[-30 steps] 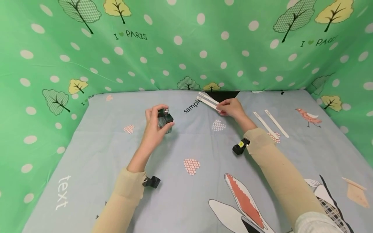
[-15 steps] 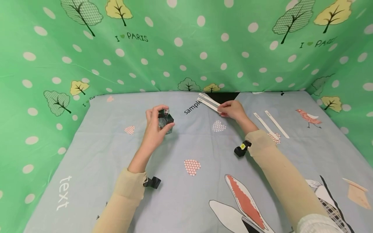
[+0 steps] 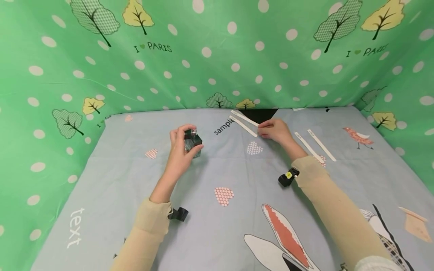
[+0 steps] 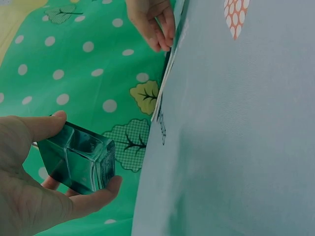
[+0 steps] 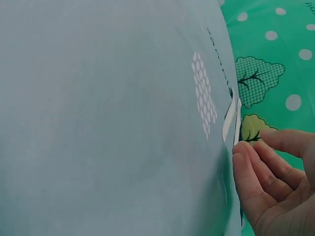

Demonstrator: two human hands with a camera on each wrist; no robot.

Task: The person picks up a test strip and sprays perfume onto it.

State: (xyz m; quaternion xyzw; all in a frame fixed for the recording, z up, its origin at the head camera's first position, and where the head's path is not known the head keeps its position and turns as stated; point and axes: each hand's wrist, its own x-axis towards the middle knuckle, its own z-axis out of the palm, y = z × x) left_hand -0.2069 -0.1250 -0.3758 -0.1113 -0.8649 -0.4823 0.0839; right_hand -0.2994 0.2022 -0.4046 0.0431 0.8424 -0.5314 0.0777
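Note:
My left hand (image 3: pixel 183 150) grips a small green glass perfume bottle (image 3: pixel 193 143) above the cloth, thumb on one side and fingers round the other. In the left wrist view the bottle (image 4: pixel 81 157) lies tilted between thumb and fingers. My right hand (image 3: pixel 276 131) is at the back of the cloth, loosely curled. A white paper test strip (image 3: pixel 243 126) lies apart from its fingertips. A second strip (image 3: pixel 247 118) runs up to the fingertips, where its near end meets them. In the right wrist view the thumb (image 5: pixel 246 174) is close to that end.
Two more white paper strips (image 3: pixel 321 145) lie side by side, right of my right hand. A printed blue-grey cloth (image 3: pixel 203 173) covers the table. Behind it hangs a green dotted curtain (image 3: pixel 190 75). Black cameras are strapped to both wrists.
My right hand has let one strip go and drawn slightly right and toward me. Both strips' near ends have parted. My left hand keeps its hold on the perfume bottle.

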